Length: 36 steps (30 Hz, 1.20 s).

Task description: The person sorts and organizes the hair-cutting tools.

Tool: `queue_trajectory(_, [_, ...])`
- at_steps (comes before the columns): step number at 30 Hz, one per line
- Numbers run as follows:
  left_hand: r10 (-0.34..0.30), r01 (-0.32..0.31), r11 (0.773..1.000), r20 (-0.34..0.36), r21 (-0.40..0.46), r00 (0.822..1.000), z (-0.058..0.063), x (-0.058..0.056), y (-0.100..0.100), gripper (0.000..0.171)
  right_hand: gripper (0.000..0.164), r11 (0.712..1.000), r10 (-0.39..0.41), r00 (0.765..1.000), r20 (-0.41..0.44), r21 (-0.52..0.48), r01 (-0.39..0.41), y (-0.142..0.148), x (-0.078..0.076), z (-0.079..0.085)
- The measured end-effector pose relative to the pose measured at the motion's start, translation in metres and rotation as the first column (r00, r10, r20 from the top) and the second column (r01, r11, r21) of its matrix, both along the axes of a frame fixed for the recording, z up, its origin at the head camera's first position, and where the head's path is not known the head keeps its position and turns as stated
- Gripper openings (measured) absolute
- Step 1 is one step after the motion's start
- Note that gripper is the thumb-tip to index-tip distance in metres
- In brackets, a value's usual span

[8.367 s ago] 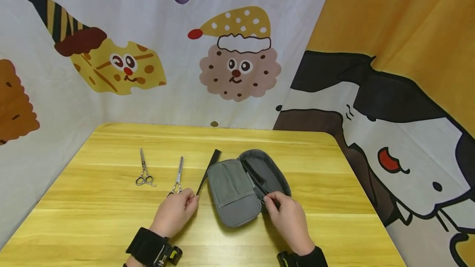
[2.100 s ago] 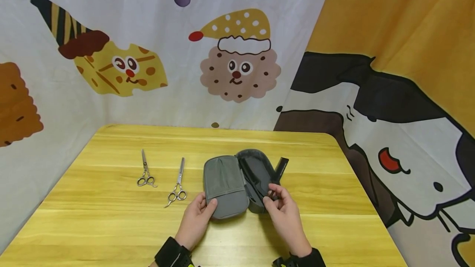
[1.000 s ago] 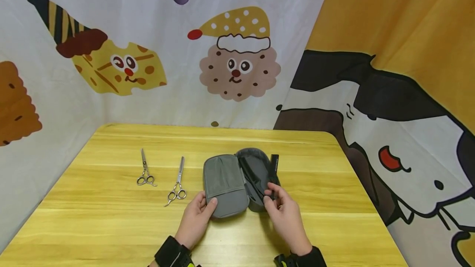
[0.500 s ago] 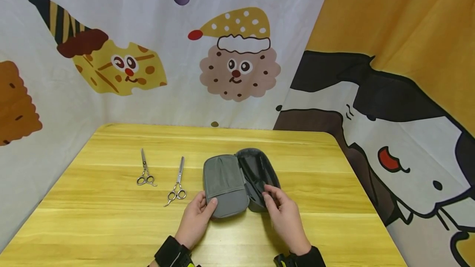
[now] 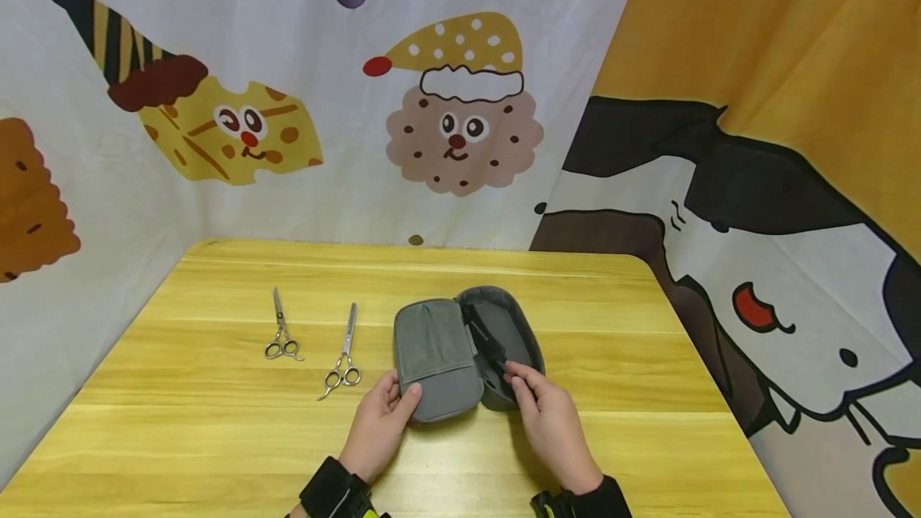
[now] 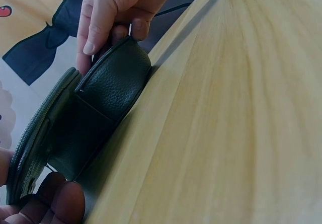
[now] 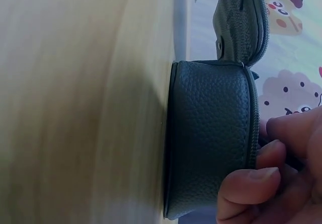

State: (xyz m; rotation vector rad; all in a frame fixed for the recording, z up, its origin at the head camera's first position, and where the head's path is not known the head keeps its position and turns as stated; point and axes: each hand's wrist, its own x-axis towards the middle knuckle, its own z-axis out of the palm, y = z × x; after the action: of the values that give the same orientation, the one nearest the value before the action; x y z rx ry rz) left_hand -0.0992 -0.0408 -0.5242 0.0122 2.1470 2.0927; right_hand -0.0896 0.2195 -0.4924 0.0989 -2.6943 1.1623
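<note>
A grey zip case lies unfolded on the table, its deeper half on the right. My left hand grips the lower left corner of the flat half, thumb on top. Over the deeper half, my right hand pinches the lower end of a slim black comb, which lies along the inner side near the hinge. Other dark items beside it cannot be told apart. In the right wrist view, the right fingers reach over the zipped rim of the deep half.
Left of the case lie silver scissors and a second silver pair with a blunter blade. The wooden table ends at a printed cloth backdrop.
The left hand has gone from a black comb to the case. The right hand has swung its comb from beyond the right rim into the deep half, towards the hinge. The scissors have not moved.
</note>
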Motion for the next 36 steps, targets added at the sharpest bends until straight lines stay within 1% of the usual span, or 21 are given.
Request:
queue_trajectory(3, [-0.006,0.005,1.000,-0.004,-0.007,1.000,0.000,0.000,0.000,0.046,0.030,0.997,0.030,0.999,-0.033,0.072,-0.028,-0.001,0.001,0.000])
queue_trajectory(6, [-0.003,0.003,1.000,-0.005,-0.005,1.000,0.000,0.001,0.000,0.046,0.033,0.991,0.060,0.997,-0.047,0.126,-0.054,-0.002,0.002,0.001])
queue_trajectory(10, [0.006,-0.007,1.000,0.003,0.005,1.000,-0.001,0.000,0.000,0.045,0.035,0.987,0.065,0.997,-0.042,0.147,-0.058,-0.002,0.002,0.003])
queue_trajectory(14, [0.002,-0.002,1.000,0.009,-0.004,1.000,-0.001,0.000,-0.001,0.046,0.034,0.991,0.033,0.999,-0.041,0.127,-0.028,-0.002,0.003,0.003])
queue_trajectory(17, [-0.012,0.012,1.000,-0.002,-0.018,1.000,-0.001,-0.001,-0.001,0.047,0.033,0.995,0.003,0.998,-0.061,0.103,0.003,-0.002,0.003,0.003])
queue_trajectory(20, [-0.014,0.014,1.000,-0.003,-0.019,1.000,-0.002,-0.002,-0.001,0.048,0.030,0.995,-0.036,0.997,-0.069,0.089,0.042,-0.001,0.003,0.004])
queue_trajectory(21, [-0.019,0.019,1.000,-0.015,-0.023,1.000,-0.002,-0.001,-0.001,0.049,0.030,0.994,-0.049,0.996,-0.070,0.092,0.055,-0.001,0.002,0.004])
queue_trajectory(23, [-0.013,0.012,1.000,-0.005,-0.020,1.000,-0.002,-0.002,-0.001,0.048,0.029,0.991,-0.083,0.993,-0.081,0.099,0.091,0.001,0.002,0.004])
queue_trajectory(25, [-0.010,0.010,1.000,-0.003,-0.021,1.000,-0.002,-0.002,-0.001,0.048,0.028,0.985,-0.118,0.986,-0.118,0.113,0.131,0.002,0.001,0.003])
queue_trajectory(27, [-0.009,0.009,1.000,-0.004,-0.025,1.000,-0.003,-0.002,-0.001,0.048,0.025,0.977,-0.144,0.971,-0.189,0.129,0.170,0.004,-0.001,0.002])
queue_trajectory(28, [-0.004,0.004,1.000,0.007,-0.022,1.000,-0.002,-0.002,-0.001,0.048,0.024,0.973,-0.156,0.960,-0.233,0.132,0.190,0.005,-0.001,0.002])
queue_trajectory(31, [-0.006,0.006,1.000,0.005,-0.021,1.000,-0.002,-0.002,-0.001,0.048,0.022,0.965,-0.169,0.924,-0.343,0.135,0.226,0.009,-0.003,0.001])
queue_trajectory(34, [-0.004,0.004,1.000,0.006,-0.018,1.000,-0.002,-0.001,-0.001,0.047,0.022,0.961,-0.175,0.905,-0.389,0.131,0.242,0.012,-0.004,0.003])
queue_trajectory(36, [-0.001,0.001,1.000,0.001,-0.017,1.000,-0.002,-0.001,-0.001,0.047,0.020,0.957,-0.192,0.903,-0.386,0.132,0.259,0.014,-0.004,0.004])
